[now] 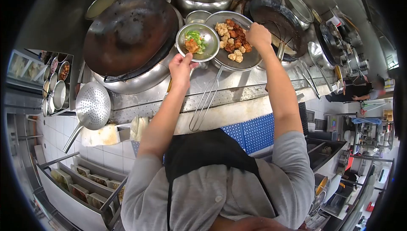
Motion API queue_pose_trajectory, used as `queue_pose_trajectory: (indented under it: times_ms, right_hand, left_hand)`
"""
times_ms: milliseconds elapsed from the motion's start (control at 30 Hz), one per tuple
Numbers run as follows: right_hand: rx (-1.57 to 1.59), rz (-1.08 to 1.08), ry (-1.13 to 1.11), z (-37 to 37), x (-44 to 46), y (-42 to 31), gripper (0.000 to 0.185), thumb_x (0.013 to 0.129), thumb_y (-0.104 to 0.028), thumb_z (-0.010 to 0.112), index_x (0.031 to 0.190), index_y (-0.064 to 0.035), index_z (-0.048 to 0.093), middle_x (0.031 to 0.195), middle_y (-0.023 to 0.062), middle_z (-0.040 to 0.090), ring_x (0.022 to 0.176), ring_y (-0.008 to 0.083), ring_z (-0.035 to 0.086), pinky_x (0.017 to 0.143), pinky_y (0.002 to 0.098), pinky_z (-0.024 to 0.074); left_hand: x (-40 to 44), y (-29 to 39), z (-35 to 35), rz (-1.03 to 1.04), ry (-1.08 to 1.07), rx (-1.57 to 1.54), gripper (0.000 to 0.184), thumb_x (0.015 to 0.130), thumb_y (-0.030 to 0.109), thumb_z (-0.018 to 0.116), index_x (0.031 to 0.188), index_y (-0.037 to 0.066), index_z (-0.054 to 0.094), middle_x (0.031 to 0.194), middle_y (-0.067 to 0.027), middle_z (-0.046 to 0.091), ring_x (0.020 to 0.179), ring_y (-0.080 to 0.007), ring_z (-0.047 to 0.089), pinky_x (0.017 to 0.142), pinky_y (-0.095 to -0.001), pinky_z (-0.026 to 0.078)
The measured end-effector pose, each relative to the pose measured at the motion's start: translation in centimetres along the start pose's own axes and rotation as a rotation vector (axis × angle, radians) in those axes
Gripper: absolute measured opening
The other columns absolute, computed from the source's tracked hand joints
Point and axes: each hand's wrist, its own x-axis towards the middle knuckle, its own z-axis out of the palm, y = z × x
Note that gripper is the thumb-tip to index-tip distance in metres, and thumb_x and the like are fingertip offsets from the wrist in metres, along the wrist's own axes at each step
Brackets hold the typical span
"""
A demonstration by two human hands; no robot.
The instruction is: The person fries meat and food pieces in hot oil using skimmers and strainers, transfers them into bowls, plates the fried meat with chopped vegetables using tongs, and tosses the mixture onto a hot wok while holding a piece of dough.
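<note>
Metal desk (241, 82) w/ 1 big wok (127, 36) at L; 1 wire-handled strainer (250, 61) R of it, handle to desk's front edge. R hand (258, 37) shut on 1 utensil (242, 24) amid strainer's fried pcs (237, 40); L hand (181, 68) pinches 1 sm. bowl (208, 52) (greens + orange food), little room betw. bowl & wok.

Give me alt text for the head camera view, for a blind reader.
A person's left hand holds a small metal bowl of chopped greens and a browned piece, while the right hand reaches over a round strainer of browned and pale chunks. A large dark wok stands to the left.
</note>
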Motion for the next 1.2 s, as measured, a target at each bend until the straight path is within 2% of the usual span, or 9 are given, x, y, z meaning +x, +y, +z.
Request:
queue_pose_trajectory:
  times_ms: [267, 367, 467, 600, 633, 767, 867, 1000, 1200]
  right_hand:
    - [0.120, 0.001, 0.013, -2.8, -3.8, 1.0, 0.037, 0.087, -0.033, 0.065, 0.118, -0.0129, 0.068, 0.106, 0.0175, 0.070, 0.101, 0.0339, 0.067, 0.089, 0.0440, 0.0518]
    - [0.250, -0.106, -0.101, -3.8, -5.6, 0.9, 0.039, 0.087, -0.034, 0.065, 0.122, -0.0171, 0.067, 0.103, 0.0191, 0.070, 0.100, 0.0344, 0.066, 0.087, 0.0451, 0.0511]
    - [0.208, -0.248, -0.062, -4.0, -8.4, -1.1, 0.038, 0.088, -0.035, 0.064, 0.123, -0.0182, 0.066, 0.101, 0.0201, 0.069, 0.098, 0.0359, 0.066, 0.086, 0.0463, 0.0506]
    - [0.201, -0.230, 0.081, -4.6, -8.7, -0.4, 0.037, 0.089, -0.033, 0.062, 0.116, -0.0072, 0.066, 0.099, 0.0235, 0.068, 0.097, 0.0386, 0.066, 0.084, 0.0478, 0.0504]
    - [0.206, -0.267, 0.195, -4.2, -8.4, 0.8, 0.034, 0.089, -0.032, 0.061, 0.106, -0.0028, 0.067, 0.097, 0.0239, 0.068, 0.095, 0.0388, 0.066, 0.082, 0.0480, 0.0514]
    - [-0.115, -0.183, 0.051, -3.9, -8.4, 3.4, 0.025, 0.086, -0.024, 0.062, 0.098, -0.0034, 0.069, 0.093, 0.0202, 0.070, 0.090, 0.0362, 0.069, 0.080, 0.0459, 0.0543]
    - [-0.227, -0.232, 0.061, -1.2, -8.0, 4.4, 0.022, 0.081, -0.020, 0.064, 0.095, -0.0047, 0.070, 0.090, 0.0195, 0.070, 0.088, 0.0347, 0.070, 0.077, 0.0448, 0.0554]
    - [-0.391, -0.352, 0.209, 1.0, -7.6, 4.0, 0.012, 0.080, -0.016, 0.063, 0.085, -0.0085, 0.072, 0.088, 0.0125, 0.069, 0.088, 0.0298, 0.069, 0.069, 0.0422, 0.0564]
    - [-0.456, -0.362, 0.173, 1.6, -6.2, 2.7, 0.012, 0.082, -0.013, 0.062, 0.087, -0.0113, 0.072, 0.093, 0.0118, 0.068, 0.091, 0.0290, 0.068, 0.069, 0.0411, 0.0555]
  left_hand:
    - [0.0, 0.6, 0.9, 0.021, -0.008, 0.038, 0.020, 0.092, 0.007, 0.063, 0.074, 0.005, 0.056, 0.081, -0.0048, 0.062, 0.070, -0.0136, 0.062, 0.068, -0.0311, 0.059]
    - [0.2, 0.7, 0.8, -0.004, 0.008, 0.097, 0.015, 0.092, 0.007, 0.062, 0.078, 0.003, 0.058, 0.083, -0.0058, 0.063, 0.071, -0.0149, 0.063, 0.068, -0.0315, 0.059]
    - [0.3, 1.2, 2.1, -0.015, 0.023, -0.005, 0.018, 0.091, 0.006, 0.064, 0.074, 0.002, 0.057, 0.073, -0.0036, 0.056, 0.064, -0.0126, 0.059, 0.062, -0.0297, 0.059]
    - [0.4, 1.2, 2.1, -0.136, -0.031, -0.179, 0.007, 0.091, 0.005, 0.062, 0.088, 0.000, 0.059, 0.081, -0.0065, 0.061, 0.072, -0.0160, 0.062, 0.070, -0.0337, 0.060]
    - [0.7, 0.7, 1.4, -0.152, -0.059, -0.195, 0.007, 0.091, 0.005, 0.062, 0.094, 0.000, 0.058, 0.084, -0.0081, 0.063, 0.073, -0.0174, 0.063, 0.072, -0.0352, 0.060]
    - [-0.2, 0.8, -0.4, -0.147, -0.071, -0.285, 0.009, 0.091, 0.006, 0.064, 0.097, 0.001, 0.059, 0.088, -0.0089, 0.065, 0.075, -0.0177, 0.064, 0.072, -0.0349, 0.060]
    - [-0.6, 1.3, -1.2, -0.113, -0.046, -0.240, 0.009, 0.091, 0.006, 0.065, 0.097, 0.001, 0.060, 0.087, -0.0080, 0.065, 0.075, -0.0172, 0.065, 0.071, -0.0342, 0.060]
    - [-1.0, 1.4, -1.9, -0.079, -0.023, -0.176, 0.005, 0.091, 0.006, 0.064, 0.091, 0.001, 0.061, 0.086, -0.0070, 0.065, 0.073, -0.0163, 0.064, 0.069, -0.0326, 0.060]
    - [-1.6, 1.1, -1.5, -0.027, -0.032, -0.097, 0.012, 0.092, 0.007, 0.064, 0.081, 0.003, 0.060, 0.082, -0.0057, 0.062, 0.071, -0.0147, 0.063, 0.066, -0.0308, 0.059]
